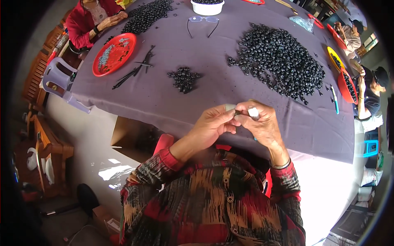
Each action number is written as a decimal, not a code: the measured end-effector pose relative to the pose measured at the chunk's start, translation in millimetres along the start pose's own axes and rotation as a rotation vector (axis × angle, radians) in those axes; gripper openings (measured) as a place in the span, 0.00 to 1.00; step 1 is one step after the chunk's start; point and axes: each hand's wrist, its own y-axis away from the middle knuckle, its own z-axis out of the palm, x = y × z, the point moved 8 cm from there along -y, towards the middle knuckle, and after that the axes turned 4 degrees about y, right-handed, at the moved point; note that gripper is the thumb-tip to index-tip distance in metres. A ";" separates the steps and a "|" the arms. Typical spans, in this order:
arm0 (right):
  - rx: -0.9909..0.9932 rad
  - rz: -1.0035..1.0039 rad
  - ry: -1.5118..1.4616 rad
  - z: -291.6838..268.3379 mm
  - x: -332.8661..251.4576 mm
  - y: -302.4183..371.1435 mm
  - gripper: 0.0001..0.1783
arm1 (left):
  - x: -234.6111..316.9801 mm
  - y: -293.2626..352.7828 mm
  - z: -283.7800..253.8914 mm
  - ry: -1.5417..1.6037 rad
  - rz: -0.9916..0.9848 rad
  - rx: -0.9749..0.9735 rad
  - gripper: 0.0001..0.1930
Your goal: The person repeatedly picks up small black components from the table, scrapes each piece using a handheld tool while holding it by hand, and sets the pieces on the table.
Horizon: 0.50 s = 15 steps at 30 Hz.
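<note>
My left hand (214, 123) and my right hand (262, 124) meet just above the near edge of the table, fingertips pinched together. A small dark piece (237, 112) shows between the fingertips, too covered to name. A white wrap or object (253, 113) is at the right hand's fingers; I cannot tell which. The left hand has a pale band round one finger. Beyond the left hand lies a small cluster of black ring-shaped parts (183, 79). A much larger heap of such black parts (283, 61) spreads beyond the right hand.
Left on the purple-grey cloth (164, 104) are a red tray (114, 55) with small metal pieces, and dark thin strips (135, 71). Spectacles (204, 19) and a white tub (207, 9) stand farther back. A blue-handled tool (335, 100) lies right. Other people sit at both sides.
</note>
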 end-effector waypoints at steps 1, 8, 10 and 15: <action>-0.011 0.032 -0.048 2.2 3.6 2.3 0.08 | -1.9 1.1 1.5 0.046 -0.011 -0.044 0.11; -0.057 0.090 -0.071 7.2 7.9 3.9 0.10 | -2.6 3.1 5.6 0.168 -0.030 -0.022 0.09; -0.064 0.103 -0.101 6.4 9.9 4.0 0.10 | 1.1 4.0 1.3 0.113 0.001 0.017 0.09; -0.153 0.101 -0.394 9.4 1.3 3.4 0.07 | 9.3 4.5 11.6 -0.009 0.041 -0.063 0.08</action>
